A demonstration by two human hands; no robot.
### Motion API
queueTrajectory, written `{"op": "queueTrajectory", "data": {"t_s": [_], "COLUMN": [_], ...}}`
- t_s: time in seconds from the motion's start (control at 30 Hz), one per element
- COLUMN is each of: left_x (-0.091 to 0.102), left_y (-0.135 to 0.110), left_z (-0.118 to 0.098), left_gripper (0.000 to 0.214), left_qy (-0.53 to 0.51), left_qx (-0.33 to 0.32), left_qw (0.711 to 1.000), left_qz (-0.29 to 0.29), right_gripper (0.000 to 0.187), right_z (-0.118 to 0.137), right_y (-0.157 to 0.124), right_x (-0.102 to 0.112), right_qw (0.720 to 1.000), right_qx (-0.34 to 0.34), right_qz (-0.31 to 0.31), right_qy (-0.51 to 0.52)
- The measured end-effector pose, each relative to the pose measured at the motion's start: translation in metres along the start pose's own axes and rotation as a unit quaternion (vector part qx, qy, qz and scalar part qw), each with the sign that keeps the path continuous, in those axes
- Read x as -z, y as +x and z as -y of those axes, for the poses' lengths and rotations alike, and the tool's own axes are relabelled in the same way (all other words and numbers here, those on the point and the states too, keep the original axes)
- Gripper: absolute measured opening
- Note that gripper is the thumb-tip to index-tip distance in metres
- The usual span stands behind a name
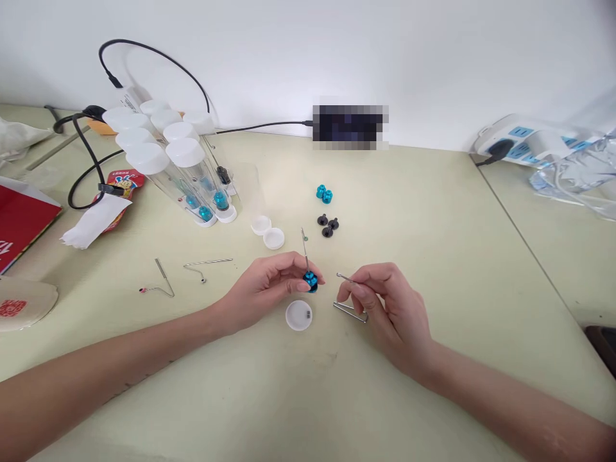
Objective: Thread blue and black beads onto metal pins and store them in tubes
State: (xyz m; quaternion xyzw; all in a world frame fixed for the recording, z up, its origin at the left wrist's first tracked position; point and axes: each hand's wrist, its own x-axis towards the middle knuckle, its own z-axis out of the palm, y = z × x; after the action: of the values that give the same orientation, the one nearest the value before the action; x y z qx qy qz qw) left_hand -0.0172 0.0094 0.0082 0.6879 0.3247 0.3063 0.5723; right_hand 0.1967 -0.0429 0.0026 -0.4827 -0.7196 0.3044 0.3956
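Observation:
My left hand (283,279) is closed on a shiny blue metal piece (310,280), from which a thin metal rod (305,250) with a small green bead rises. Slim and silvery, a small metal rod (345,278) is pinched between the thumb and finger of my right hand (385,308), its rounded tip pointing left. Below those fingers is a V-shaped metal piece (350,312); whether they touch it, I cannot tell. A white cap (299,316) with tiny dark bits lies by my left hand. Farther back are two blue pieces (327,196) and three black flanged pieces (328,231).
Clear tubes with white lids (147,158) stand in a cluster at back left. Two white caps (274,238) lie near them, and bent metal rods (164,278) lie left. A phone-like dark device (346,127) leans on the wall. A power strip (520,138) sits at right.

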Motion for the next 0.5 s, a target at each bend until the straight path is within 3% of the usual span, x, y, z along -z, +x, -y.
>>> {"op": "queueTrajectory", "data": {"t_s": [0.3, 0.5], "left_x": [0.0025, -0.0026], "left_y": [0.0033, 0.0022], "left_z": [0.0004, -0.0018], "left_gripper": [0.014, 0.015], "left_qy": [-0.111, -0.155], "left_qx": [0.032, 0.035], "left_qw": [0.993, 0.987], "left_qz": [-0.007, -0.031], "right_gripper": [0.009, 0.010], "right_z": [0.0017, 0.0029], "right_y": [0.0032, 0.0033], "right_x": [0.0021, 0.0016], "right_qw": [0.998, 0.995], "right_qx": [-0.003, 0.058], "right_qz": [0.057, 0.046], "right_qy": [-0.041, -0.071]}}
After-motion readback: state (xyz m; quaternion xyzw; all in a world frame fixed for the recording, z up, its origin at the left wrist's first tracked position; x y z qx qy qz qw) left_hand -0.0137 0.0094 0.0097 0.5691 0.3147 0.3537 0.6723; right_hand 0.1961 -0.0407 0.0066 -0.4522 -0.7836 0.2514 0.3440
